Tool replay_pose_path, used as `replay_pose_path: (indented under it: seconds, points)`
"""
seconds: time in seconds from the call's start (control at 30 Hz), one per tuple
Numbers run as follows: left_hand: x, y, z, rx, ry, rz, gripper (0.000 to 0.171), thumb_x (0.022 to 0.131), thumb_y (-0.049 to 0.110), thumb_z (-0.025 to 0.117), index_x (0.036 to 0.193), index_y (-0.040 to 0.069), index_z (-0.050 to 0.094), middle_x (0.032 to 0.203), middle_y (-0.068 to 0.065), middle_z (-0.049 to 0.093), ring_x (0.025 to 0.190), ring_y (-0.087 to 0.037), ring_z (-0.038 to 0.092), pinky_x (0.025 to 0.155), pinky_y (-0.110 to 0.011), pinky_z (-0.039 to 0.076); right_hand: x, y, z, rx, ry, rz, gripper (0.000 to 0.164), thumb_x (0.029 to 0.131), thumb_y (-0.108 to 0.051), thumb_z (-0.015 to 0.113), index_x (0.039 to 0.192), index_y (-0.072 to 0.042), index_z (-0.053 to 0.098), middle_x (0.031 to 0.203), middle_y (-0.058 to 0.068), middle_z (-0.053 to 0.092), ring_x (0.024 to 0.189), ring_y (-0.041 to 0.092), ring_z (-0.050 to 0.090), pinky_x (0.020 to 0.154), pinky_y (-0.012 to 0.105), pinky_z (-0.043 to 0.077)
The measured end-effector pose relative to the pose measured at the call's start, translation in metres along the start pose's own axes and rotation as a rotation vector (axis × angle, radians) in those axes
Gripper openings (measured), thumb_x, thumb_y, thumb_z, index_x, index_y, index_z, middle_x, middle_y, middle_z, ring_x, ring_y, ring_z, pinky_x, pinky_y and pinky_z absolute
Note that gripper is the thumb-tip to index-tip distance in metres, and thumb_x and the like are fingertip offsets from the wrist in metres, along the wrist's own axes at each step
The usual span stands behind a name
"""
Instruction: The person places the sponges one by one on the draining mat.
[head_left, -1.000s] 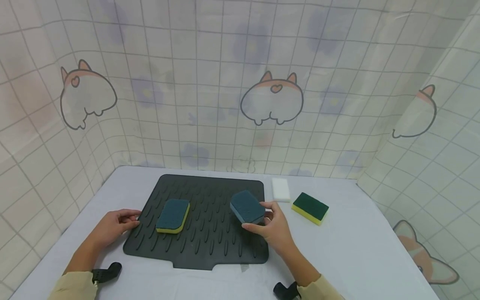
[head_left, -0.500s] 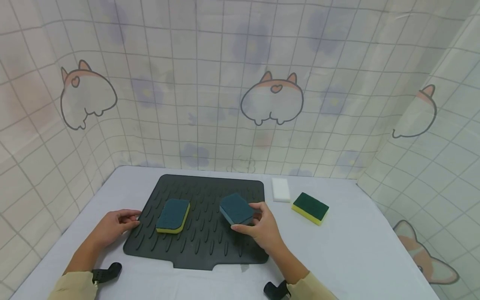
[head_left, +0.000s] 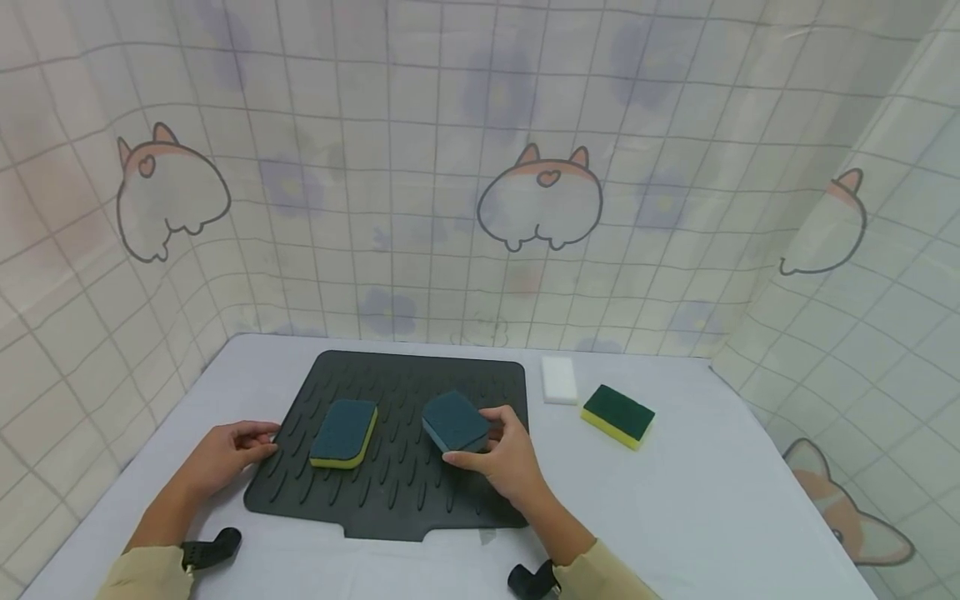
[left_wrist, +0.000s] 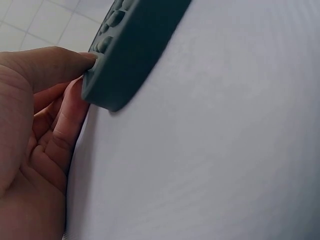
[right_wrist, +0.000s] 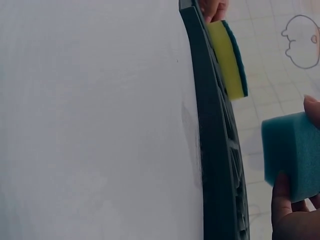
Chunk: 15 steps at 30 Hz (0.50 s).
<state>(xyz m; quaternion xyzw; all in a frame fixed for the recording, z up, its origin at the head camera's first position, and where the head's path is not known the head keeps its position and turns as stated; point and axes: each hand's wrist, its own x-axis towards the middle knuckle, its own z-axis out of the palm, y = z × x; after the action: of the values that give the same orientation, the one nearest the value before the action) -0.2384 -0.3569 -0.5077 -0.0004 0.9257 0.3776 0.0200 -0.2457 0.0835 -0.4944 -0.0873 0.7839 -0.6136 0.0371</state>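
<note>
My right hand [head_left: 501,457] grips a blue sponge [head_left: 454,422] between thumb and fingers, over the right half of a dark ribbed drying mat [head_left: 405,500]. The right wrist view shows this sponge [right_wrist: 290,155] raised above the level of the mat [right_wrist: 210,125]. At the mat's left edge, my left hand [head_left: 232,456] pinches the rim. Up close, the left thumb lies on top of the mat [left_wrist: 130,60] and a finger sits against its side. A yellow sponge with a blue scouring face [head_left: 343,433] lies flat on the mat's left half.
Right of the mat, a white block-shaped sponge [head_left: 558,381] lies toward the back of the white table [head_left: 675,500]. Beside it rests a yellow sponge with a dark green scouring face [head_left: 618,415]. A curtain with a grid and corgi drawings [head_left: 540,204] encloses the table's back and sides.
My right hand has carried the blue sponge leftward over the mat, from near its right edge. The left hand keeps its place on the rim. The head view has shifted very slightly.
</note>
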Motion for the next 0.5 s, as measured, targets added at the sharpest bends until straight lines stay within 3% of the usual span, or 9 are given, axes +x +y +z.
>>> replay_pose_path:
  seconds: [0.5]
  points:
    - [0.001,-0.001,0.001,0.022,-0.002,0.004,0.046,0.097,0.021,0.071,0.133,-0.006,0.062,0.099,-0.007,0.067,0.082,-0.012,0.055,0.064,-0.026,0.047,0.004,-0.001,0.020,-0.045,0.024,-0.006,0.083,0.072,-0.028,0.095,0.138,-0.005,0.050,0.121,0.013,0.063,0.104,0.021,0.065,0.089,0.038,0.056]
